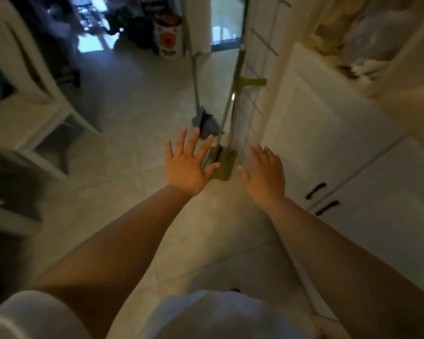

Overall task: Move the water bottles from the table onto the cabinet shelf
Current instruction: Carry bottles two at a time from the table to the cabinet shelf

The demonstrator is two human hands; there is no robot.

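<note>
Both my arms reach forward over the tiled floor. My left hand [187, 165] is spread with straight fingers and holds nothing. My right hand [264, 173] is also flat and empty, close to the white cabinet doors [328, 133] with dark handles [322, 198] on the right. An open shelf space [367, 45] above the cabinet holds pale, blurred items. No water bottle shows in the view. The picture is blurred by motion.
A mop and a dustpan on long handles [230, 113] lean against the tiled wall just beyond my hands. A white chair [30, 113] stands at the left. A bin with an orange label [168, 40] is far back.
</note>
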